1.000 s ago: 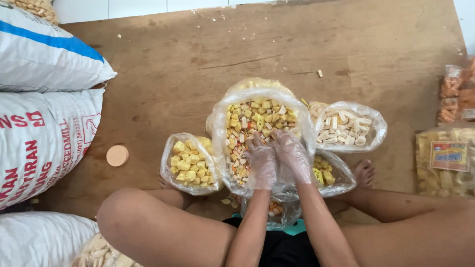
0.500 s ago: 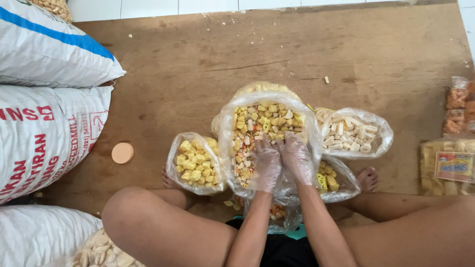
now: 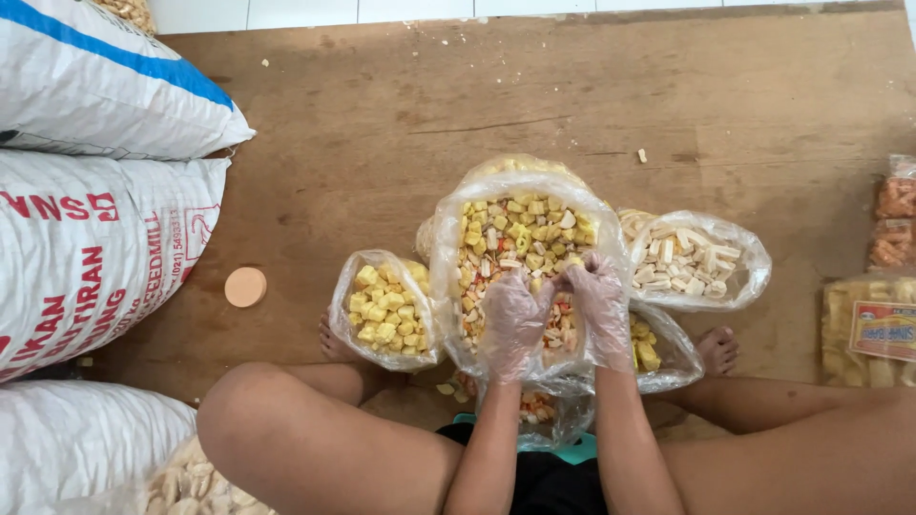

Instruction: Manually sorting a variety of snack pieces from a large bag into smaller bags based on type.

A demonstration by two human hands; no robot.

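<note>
Both my hands wear thin clear plastic gloves and reach into a big clear bag of mixed yellow, white and orange snack pieces (image 3: 520, 238) standing between my legs. My left hand (image 3: 513, 322) and my right hand (image 3: 599, 300) are cupped together over the mix, fingers curled into the pieces. A smaller bag of yellow cubes (image 3: 382, 307) sits to the left of the big bag. A bag of pale stick-shaped pieces (image 3: 692, 259) sits to its right. Another bag of yellow pieces (image 3: 651, 351) lies partly hidden under my right forearm.
I sit on a brown wooden floor (image 3: 534, 86). Large white woven sacks (image 3: 91, 238) are stacked at the left. A round peach-coloured lid (image 3: 245, 286) lies near them. Packaged snacks (image 3: 883, 324) rest at the right edge. A few crumbs lie scattered.
My hands have stayed in the big bag, drawing closer together over the mix. The view has drifted slightly.
</note>
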